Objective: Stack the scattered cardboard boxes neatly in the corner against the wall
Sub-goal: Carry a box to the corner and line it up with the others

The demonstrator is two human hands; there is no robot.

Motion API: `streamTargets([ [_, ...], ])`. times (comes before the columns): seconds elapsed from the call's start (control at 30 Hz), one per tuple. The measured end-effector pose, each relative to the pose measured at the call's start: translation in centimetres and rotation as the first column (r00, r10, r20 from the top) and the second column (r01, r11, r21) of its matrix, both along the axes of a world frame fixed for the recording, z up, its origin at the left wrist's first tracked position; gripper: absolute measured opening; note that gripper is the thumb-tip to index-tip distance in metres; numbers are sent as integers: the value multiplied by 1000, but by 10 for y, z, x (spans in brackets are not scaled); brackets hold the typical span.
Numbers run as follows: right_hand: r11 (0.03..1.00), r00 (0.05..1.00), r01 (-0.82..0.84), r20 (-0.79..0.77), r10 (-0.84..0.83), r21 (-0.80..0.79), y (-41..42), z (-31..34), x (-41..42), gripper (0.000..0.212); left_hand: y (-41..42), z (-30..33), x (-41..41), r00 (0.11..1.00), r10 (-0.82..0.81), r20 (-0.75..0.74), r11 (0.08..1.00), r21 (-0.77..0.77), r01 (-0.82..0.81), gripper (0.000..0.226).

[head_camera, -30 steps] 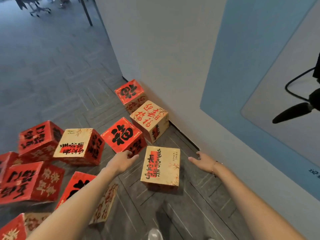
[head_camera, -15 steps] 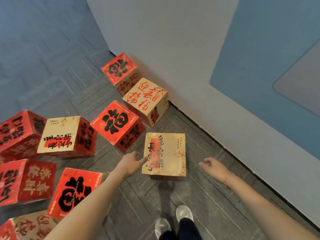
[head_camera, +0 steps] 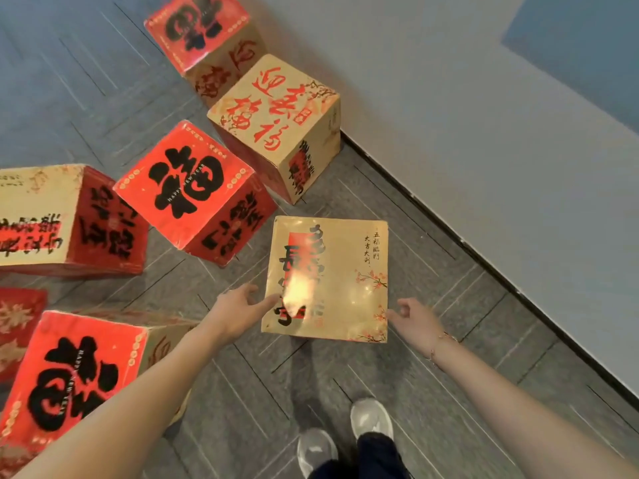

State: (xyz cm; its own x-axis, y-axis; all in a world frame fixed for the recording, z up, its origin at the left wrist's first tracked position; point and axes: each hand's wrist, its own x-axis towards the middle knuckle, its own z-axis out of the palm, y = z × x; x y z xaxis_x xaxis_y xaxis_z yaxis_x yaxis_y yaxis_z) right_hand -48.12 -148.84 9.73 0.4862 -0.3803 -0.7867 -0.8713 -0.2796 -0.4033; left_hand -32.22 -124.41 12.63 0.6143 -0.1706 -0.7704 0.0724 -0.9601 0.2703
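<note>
A gold-topped cardboard box [head_camera: 332, 271] with red and black writing sits on the floor straight ahead of me. My left hand [head_camera: 238, 311] reaches its left edge, fingers spread and touching the top near the corner. At the box's lower right corner my right hand [head_camera: 413, 321] is open, fingertips against the edge. Neither hand has the box lifted. A red box [head_camera: 193, 184] lies just to its left, and a gold box with red writing [head_camera: 276, 112] stands beyond, near the wall [head_camera: 466, 115].
More red and gold boxes lie scattered: one by the wall at the back [head_camera: 204, 32], one at the left [head_camera: 69, 219], one at the lower left [head_camera: 79, 378]. A dark skirting strip [head_camera: 484, 267] runs along the wall. My shoes [head_camera: 345, 433] stand on grey floor below the box.
I have leaned down and closer; the view dropped toward the floor. Both hands have closed in from either side onto the gold-topped box's edges.
</note>
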Motion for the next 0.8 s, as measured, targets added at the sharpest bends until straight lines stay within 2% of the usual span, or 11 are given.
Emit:
streamTargets([
  [0.23,998,1000,14,-19,-15,-55,-10,-90,13,64,11,-98,9,997,73,-4,997,10,-73,81],
  [0.33,996,997,71,-5,-71,-60,-13,-121,18,69,8,-131,16,983,184,-1,983,-19,-184,79],
  [0.5,993,993,115,18,-115,6,-7,-157,20,51,6,-163,24,972,235,6,972,-26,-235,83],
  [0.63,992,992,125,27,-125,5,-2,-165,20,48,7,-179,24,972,232,-42,972,-24,-233,77],
  [0.8,991,990,130,64,-128,-21,0,-163,15,38,3,-185,15,989,147,12,989,-16,-147,70],
])
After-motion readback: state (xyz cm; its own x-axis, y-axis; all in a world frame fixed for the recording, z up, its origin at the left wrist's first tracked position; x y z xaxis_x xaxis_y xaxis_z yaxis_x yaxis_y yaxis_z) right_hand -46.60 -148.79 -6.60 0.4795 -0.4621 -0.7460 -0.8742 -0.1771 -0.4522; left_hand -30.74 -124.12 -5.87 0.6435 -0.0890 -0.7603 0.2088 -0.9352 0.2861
